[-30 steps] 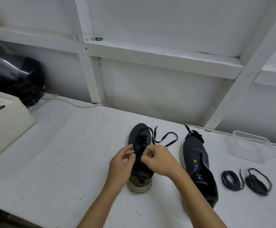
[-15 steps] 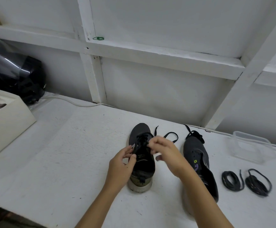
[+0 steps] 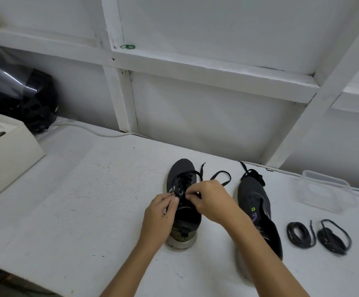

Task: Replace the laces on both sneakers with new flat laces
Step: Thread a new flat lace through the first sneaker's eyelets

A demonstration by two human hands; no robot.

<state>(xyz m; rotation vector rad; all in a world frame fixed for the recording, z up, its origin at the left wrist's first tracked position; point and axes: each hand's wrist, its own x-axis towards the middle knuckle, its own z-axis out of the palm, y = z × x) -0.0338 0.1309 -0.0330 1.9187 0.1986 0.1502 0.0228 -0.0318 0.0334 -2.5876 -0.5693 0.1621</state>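
Two dark sneakers stand on the white table, toes pointing away from me. The left sneaker point(image 3: 181, 168) carries a black flat lace point(image 3: 221, 176) threaded through its eyelets, with loose ends trailing to its right. My left hand point(image 3: 160, 215) pinches the lace at the shoe's left eyelets. My right hand point(image 3: 209, 199) pinches the lace over the tongue. The right sneaker point(image 3: 253, 196) has open eyelets and a bunched lace at its toe. Two coiled round black laces point(image 3: 300, 233) point(image 3: 332, 236) lie to its right.
A clear plastic tub point(image 3: 326, 190) sits at the right by the wall. A white box point(image 3: 9, 151) and a black helmet point(image 3: 17, 93) stand at the far left. A white cable point(image 3: 92, 130) runs along the wall. The table's front edge is close to me.
My right hand rose toward the toe, then came back to the middle eyelets. The lace loop on the right shifted with it. My left hand stayed at the shoe's left side.
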